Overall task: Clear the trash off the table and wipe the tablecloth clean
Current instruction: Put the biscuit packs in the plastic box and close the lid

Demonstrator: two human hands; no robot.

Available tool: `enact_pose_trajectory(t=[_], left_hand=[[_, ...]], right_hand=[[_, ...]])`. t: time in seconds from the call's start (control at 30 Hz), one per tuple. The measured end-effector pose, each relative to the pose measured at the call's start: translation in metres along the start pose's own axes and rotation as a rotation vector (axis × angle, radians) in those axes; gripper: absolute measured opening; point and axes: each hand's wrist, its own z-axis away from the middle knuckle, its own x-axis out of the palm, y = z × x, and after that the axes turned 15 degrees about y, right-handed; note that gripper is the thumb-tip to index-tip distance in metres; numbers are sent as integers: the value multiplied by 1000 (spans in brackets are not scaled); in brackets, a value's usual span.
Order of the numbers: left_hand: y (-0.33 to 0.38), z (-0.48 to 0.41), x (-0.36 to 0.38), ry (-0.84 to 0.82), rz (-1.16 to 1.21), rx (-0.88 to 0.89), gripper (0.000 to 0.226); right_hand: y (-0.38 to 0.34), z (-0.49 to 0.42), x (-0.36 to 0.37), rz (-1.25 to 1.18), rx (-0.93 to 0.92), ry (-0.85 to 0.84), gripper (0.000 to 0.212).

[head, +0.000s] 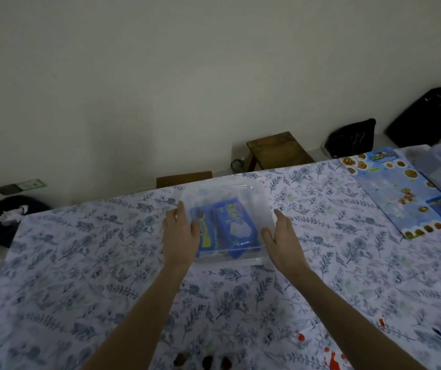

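clear rectangular plastic tub point(260, 206) holding blue wrappers point(231, 225), table centre | left hand point(180, 232) at its 9 o'clock, right hand point(280, 236) at 3, fingers straight against walls (probably squeezing to lift level) | red stains point(333, 361) at 5 o'clock unwiped

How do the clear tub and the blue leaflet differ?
The clear tub is a box holding blue packets; the leaflet is a flat printed sheet. The tub sits mid-table between left hand and right hand; the leaflet lies untouched at the right. Both rest on the floral tablecloth.
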Motion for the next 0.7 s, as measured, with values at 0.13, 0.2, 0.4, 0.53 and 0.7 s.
enact_pose_trajectory(t=[0.13, 0.2, 0.4, 0.53, 0.7], left_hand=[[-1, -9, 10, -44, -75, 120, 60], [-1, -11, 16, -64, -100, 152, 67], [-9, -9, 29, -31, -178, 177, 74], [-14, -7, 35, 9, -159, 202, 75], [-13, -6, 33, -6, -131, 190, 76]], right_hand=[[-14, -24, 20, 219, -243, -52, 76], [-19, -32, 30, 360, -311, -113, 86], [-15, -32, 45, 503, -367, -91, 93], [-13, -32, 47, 479, -395, -51, 97], [-15, -31, 46, 485, -396, -53, 100]])
